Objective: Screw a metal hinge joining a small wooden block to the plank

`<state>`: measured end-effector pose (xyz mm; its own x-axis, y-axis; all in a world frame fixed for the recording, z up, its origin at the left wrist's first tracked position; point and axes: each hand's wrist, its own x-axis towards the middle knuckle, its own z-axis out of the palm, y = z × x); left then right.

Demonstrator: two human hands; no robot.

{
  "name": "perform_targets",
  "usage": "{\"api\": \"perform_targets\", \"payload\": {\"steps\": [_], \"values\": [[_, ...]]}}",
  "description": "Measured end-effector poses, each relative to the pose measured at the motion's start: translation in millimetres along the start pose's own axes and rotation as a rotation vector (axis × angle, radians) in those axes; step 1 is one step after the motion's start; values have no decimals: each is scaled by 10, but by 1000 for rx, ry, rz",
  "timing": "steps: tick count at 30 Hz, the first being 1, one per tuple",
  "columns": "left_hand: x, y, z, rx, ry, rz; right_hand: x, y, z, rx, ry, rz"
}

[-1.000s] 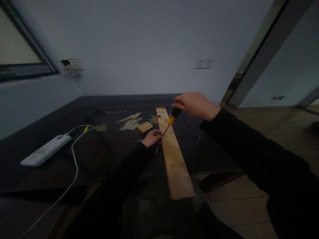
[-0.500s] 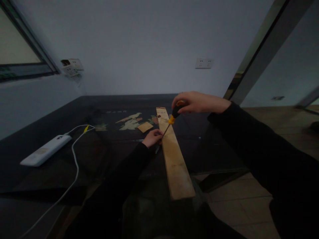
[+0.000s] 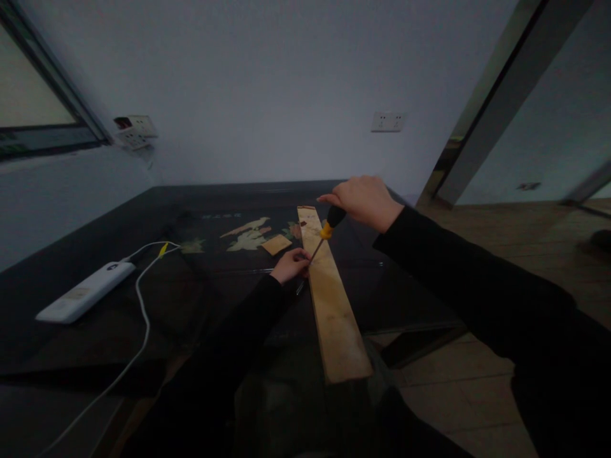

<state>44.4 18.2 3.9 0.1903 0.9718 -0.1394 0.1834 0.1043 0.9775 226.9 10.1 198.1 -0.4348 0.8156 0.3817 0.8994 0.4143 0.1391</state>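
A long, flat wooden board (image 3: 338, 318) points away from me, its near end jutting past the table edge. From above, my right hand (image 3: 363, 198) is closed over the black handle end of a screwdriver (image 3: 326, 230) with a yellow collar. The shaft slants down to the board's left edge. There my left hand (image 3: 290, 264) pinches with thumb and fingers around the screwdriver's tip; whatever sits between them is too small and dark to make out. A few thin metal pieces (image 3: 300, 288) lie just below that hand.
A small square wood piece (image 3: 277, 244) lies left of the board on the dark, glossy table (image 3: 229, 299) with painted birds and flowers. At left are a white power strip (image 3: 86, 292) and its cable (image 3: 146, 318). A wall (image 3: 267, 95) stands behind.
My right hand has turned over the screwdriver handle, its wrist and forearm swinging to the left. The left hand keeps its pinch by the tip. The view has shifted slightly.
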Motion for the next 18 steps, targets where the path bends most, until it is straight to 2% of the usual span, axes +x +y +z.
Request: {"api": "perform_targets", "payload": {"steps": [2,5,8,12,18], "values": [[-2,-1,-1,-10,0,-1,8,57,5,80,-60,-25],[-5,-1,-2,-26,-7,0,15,145,-12,251,-214,-209],[-6,0,0,-27,-9,-9,11,184,-39,360,-295,-349],[-8,-2,3,-18,-2,-10,-10,148,-39,448,-279,-307],[12,-31,-9,-11,0,3,-57,66,11,564,-172,-165]]}}
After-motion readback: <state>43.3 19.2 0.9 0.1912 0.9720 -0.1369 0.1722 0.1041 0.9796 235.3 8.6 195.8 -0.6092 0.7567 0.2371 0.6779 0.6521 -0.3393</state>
